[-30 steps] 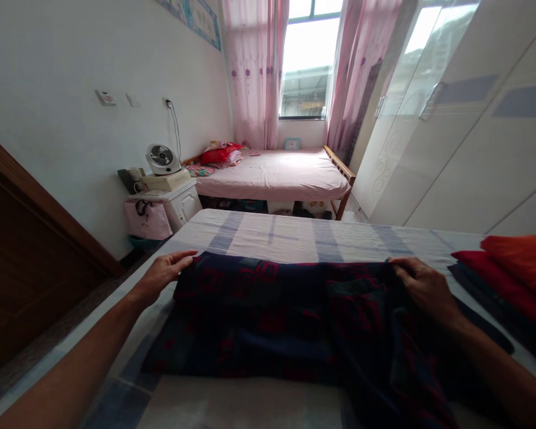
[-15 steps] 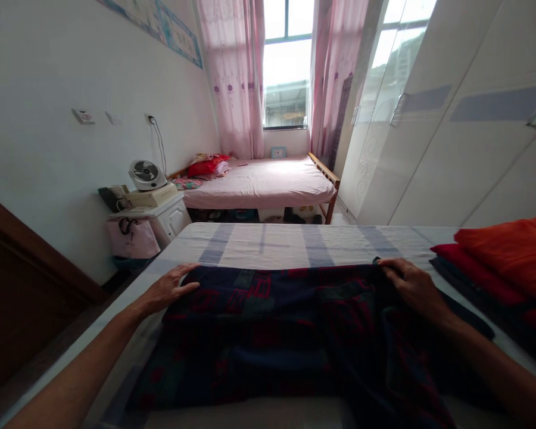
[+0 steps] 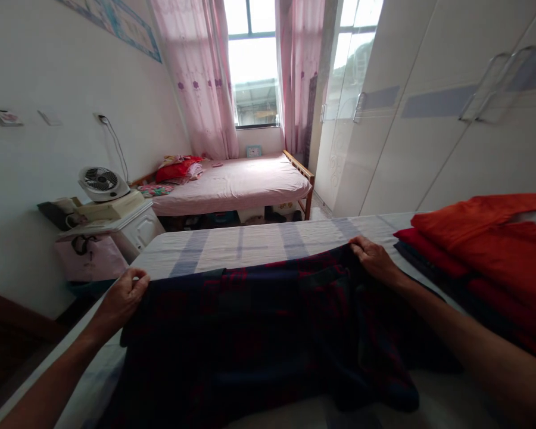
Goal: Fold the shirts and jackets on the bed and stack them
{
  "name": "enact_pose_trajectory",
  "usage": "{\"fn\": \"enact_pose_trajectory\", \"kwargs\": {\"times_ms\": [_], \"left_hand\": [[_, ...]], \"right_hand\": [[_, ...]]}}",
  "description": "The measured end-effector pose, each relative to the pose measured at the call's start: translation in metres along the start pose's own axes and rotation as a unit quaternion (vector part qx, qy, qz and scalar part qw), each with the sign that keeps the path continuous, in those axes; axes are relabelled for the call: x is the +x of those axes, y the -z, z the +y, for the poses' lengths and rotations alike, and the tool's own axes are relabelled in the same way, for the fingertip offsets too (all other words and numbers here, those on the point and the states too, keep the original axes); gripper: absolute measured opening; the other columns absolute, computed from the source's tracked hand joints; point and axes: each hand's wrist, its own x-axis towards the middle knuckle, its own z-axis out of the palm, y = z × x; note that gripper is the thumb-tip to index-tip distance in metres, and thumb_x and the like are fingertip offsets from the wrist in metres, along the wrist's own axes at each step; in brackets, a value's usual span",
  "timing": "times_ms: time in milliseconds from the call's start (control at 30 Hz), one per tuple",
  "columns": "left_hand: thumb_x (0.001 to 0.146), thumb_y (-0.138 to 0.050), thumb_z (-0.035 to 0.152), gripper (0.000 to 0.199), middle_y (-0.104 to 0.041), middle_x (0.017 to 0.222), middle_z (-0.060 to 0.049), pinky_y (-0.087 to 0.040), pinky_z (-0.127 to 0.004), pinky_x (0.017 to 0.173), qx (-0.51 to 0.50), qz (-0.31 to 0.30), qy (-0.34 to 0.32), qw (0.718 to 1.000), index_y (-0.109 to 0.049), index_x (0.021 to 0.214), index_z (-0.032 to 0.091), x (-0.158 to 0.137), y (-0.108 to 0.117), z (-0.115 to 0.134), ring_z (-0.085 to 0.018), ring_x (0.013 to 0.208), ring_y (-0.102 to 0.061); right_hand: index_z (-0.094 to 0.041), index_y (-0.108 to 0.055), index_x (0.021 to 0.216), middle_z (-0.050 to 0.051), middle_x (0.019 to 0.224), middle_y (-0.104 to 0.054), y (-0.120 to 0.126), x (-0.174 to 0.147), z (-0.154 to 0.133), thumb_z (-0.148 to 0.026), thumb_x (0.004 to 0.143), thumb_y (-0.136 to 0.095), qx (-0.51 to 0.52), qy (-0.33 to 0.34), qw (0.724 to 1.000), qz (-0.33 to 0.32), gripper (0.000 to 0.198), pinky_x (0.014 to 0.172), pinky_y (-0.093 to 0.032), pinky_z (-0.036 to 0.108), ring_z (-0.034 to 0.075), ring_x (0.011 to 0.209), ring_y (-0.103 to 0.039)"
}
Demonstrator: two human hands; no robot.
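Note:
A dark garment (image 3: pixel 245 333) with a red, blue and green block pattern spreads across the near bed; its exact kind I cannot make out. My left hand (image 3: pixel 127 295) pinches its far left corner between thumb and fingers. At the far right corner, my right hand (image 3: pixel 375 262) grips the same edge, which is pulled taut and slightly raised between both hands. Loose folds hang on the garment's right side. Its lower part is very dark and hard to read.
The near bed has a white and blue checked sheet (image 3: pixel 218 241). A folded pile with an orange garment (image 3: pixel 469 229) on top lies to the right. Beyond stand a pink-covered bed (image 3: pixel 245 182), a nightstand (image 3: pixel 138 229) with a fan (image 3: pixel 102 182), and a white wardrobe (image 3: pixel 411 161).
My left hand has closed on the garment's corner, where its fingers lay spread before. The far edge has been lifted and tightened. The view has turned to the right.

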Motion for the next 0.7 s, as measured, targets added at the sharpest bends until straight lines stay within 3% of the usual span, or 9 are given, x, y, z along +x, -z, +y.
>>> {"fn": "enact_pose_trajectory", "kwargs": {"times_ms": [100,200,300,400,467,533,633,700], "left_hand": [[0.075,-0.042,0.048,0.028,-0.067,0.071,-0.006,-0.046,-0.042,0.066,0.027,-0.023,0.014,0.999,-0.049,0.090,0.025,0.005,-0.018,-0.004,-0.030,0.067,-0.063],[0.075,-0.041,0.053,0.032,-0.067,0.088,-0.009,-0.047,-0.050,0.078,0.030,-0.001,-0.022,0.999,-0.050,0.093,0.028,-0.002,-0.025,-0.011,-0.035,0.082,-0.064],[0.078,-0.040,0.058,0.037,-0.060,0.114,-0.003,-0.046,-0.050,0.091,0.004,0.035,-0.134,0.990,-0.048,0.107,0.037,-0.020,-0.021,-0.014,-0.032,0.100,-0.061],[0.076,-0.052,0.058,0.048,-0.054,0.129,0.004,-0.048,-0.043,0.096,0.020,-0.016,-0.265,0.964,-0.047,0.122,0.044,-0.042,-0.022,-0.008,-0.027,0.113,-0.057],[0.074,-0.058,0.055,0.054,-0.053,0.133,0.002,-0.050,-0.038,0.094,0.052,-0.045,-0.315,0.947,-0.050,0.126,0.040,-0.052,-0.028,-0.002,-0.026,0.113,-0.058],[0.077,-0.057,0.052,0.052,-0.053,0.134,-0.001,-0.052,-0.035,0.092,0.072,-0.046,-0.325,0.942,-0.053,0.126,0.035,-0.056,-0.037,0.002,-0.024,0.110,-0.060],[0.082,-0.051,0.042,0.046,-0.053,0.134,-0.004,-0.052,-0.035,0.091,0.093,-0.037,-0.313,0.944,-0.055,0.126,0.030,-0.055,-0.046,0.008,-0.024,0.110,-0.060],[0.082,-0.049,0.036,0.046,-0.053,0.134,-0.005,-0.052,-0.035,0.090,0.109,-0.029,-0.298,0.948,-0.055,0.127,0.027,-0.055,-0.049,0.013,-0.024,0.110,-0.059]], "right_hand": [[-0.018,-0.061,0.092,0.009,0.091,-0.068,-0.007,0.006,0.004,-0.027,0.085,-0.043,-0.044,0.001,0.999,-0.001,0.021,0.079,-0.044,0.032,0.022,0.086,-0.062],[-0.017,-0.060,0.096,0.011,0.103,-0.066,0.004,-0.002,0.010,-0.026,0.085,-0.044,-0.070,-0.012,0.997,0.033,0.022,0.083,-0.042,0.030,0.021,0.097,-0.060],[-0.019,-0.062,0.092,0.011,0.095,-0.068,0.030,-0.017,0.011,-0.039,0.089,-0.039,-0.138,-0.075,0.986,0.048,0.031,0.074,-0.043,0.031,0.023,0.089,-0.062],[-0.019,-0.063,0.076,0.011,0.075,-0.068,0.048,-0.028,0.011,-0.058,0.086,-0.036,-0.157,-0.144,0.975,-0.057,0.049,0.060,-0.041,0.030,0.023,0.072,-0.064],[-0.018,-0.062,0.067,0.009,0.065,-0.066,0.047,-0.030,0.012,-0.062,0.083,-0.039,-0.100,-0.165,0.968,-0.158,0.053,0.055,-0.040,0.029,0.019,0.060,-0.062],[-0.017,-0.059,0.063,0.004,0.055,-0.062,0.039,-0.028,0.013,-0.057,0.080,-0.050,-0.007,-0.165,0.963,-0.212,0.044,0.050,-0.039,0.026,0.015,0.049,-0.057],[-0.018,-0.057,0.068,-0.001,0.054,-0.058,0.025,-0.019,0.010,-0.044,0.078,-0.058,0.130,-0.146,0.962,-0.191,0.028,0.049,-0.041,0.022,0.013,0.051,-0.056],[-0.019,-0.056,0.080,-0.001,0.066,-0.062,0.020,-0.012,0.006,-0.040,0.081,-0.055,0.277,-0.144,0.941,-0.130,0.021,0.055,-0.047,0.022,0.012,0.061,-0.060]]}}
